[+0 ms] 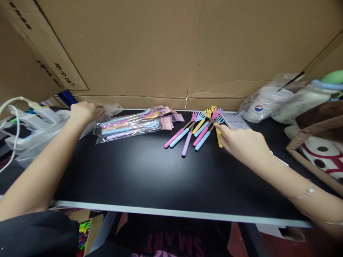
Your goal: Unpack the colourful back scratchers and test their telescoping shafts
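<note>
My right hand (pixel 242 141) is closed, thumb and fingers pinching a back scratcher with a yellow handle (pixel 219 137) at the right end of a loose group. The other back scratchers in the group have pink (pixel 174 138), light blue (pixel 180 137) and purple (pixel 187 144) handles, their claw ends pointing to the back. At the back left, my left hand (pixel 84 112) curls over clear plastic bags (pixel 111 110); its fingertips are partly hidden. Between the hands lie packs of back scratchers (pixel 128 128) in clear bags with pink printed header cards (pixel 166 123).
A phone (pixel 235 120) lies behind my right hand. Farther right stand a bagged white cup (pixel 264 103), a bottle (pixel 308 103) and a brown-handled bag (pixel 321 150). White chargers and cables (pixel 34 121) crowd the left. A cardboard wall (pixel 160 53) closes the back of the black table (pixel 150 178).
</note>
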Demonstrator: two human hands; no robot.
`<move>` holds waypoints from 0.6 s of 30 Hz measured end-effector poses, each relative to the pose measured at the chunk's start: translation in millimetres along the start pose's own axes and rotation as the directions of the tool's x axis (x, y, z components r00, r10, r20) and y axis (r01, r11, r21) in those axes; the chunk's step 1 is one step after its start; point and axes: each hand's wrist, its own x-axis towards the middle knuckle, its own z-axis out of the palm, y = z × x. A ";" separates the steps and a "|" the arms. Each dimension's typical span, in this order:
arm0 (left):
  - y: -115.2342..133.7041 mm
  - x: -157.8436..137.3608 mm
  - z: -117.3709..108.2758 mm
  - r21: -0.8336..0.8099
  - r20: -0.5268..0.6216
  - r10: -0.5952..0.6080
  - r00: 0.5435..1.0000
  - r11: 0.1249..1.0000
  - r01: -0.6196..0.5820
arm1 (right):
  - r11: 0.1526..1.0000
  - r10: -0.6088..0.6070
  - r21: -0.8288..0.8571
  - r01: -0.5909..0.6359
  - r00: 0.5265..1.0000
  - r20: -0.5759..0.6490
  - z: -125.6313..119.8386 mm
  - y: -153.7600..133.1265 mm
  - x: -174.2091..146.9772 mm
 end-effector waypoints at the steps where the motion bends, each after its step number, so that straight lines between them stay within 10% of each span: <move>1: 3.1 -1.0 -0.3 0.026 -0.004 -0.004 1.000 1.000 0.004 | 0.999 -0.030 0.028 0.030 1.000 -0.003 2.0 -4.1 4.6; 6: 44.7 -5.5 -13.6 0.134 -0.056 0.172 0.984 0.978 -0.163 | 0.952 -0.199 0.211 0.219 0.973 -0.113 7.5 -18.6 16.2; 10: 88.9 6.0 -6.1 0.080 0.122 0.336 0.934 0.934 -0.347 | 0.913 -0.244 0.245 0.325 0.918 -0.311 8.3 -18.4 14.0; 14: 110.6 18.0 12.6 0.056 0.248 0.303 0.920 0.944 -0.325 | 0.874 -0.280 0.268 0.404 0.872 -0.400 13.0 -8.1 7.5; 18: 110.9 16.1 20.0 0.087 0.088 0.247 0.965 0.963 -0.255 | 0.858 -0.241 0.347 0.379 0.893 -0.379 18.2 1.1 5.1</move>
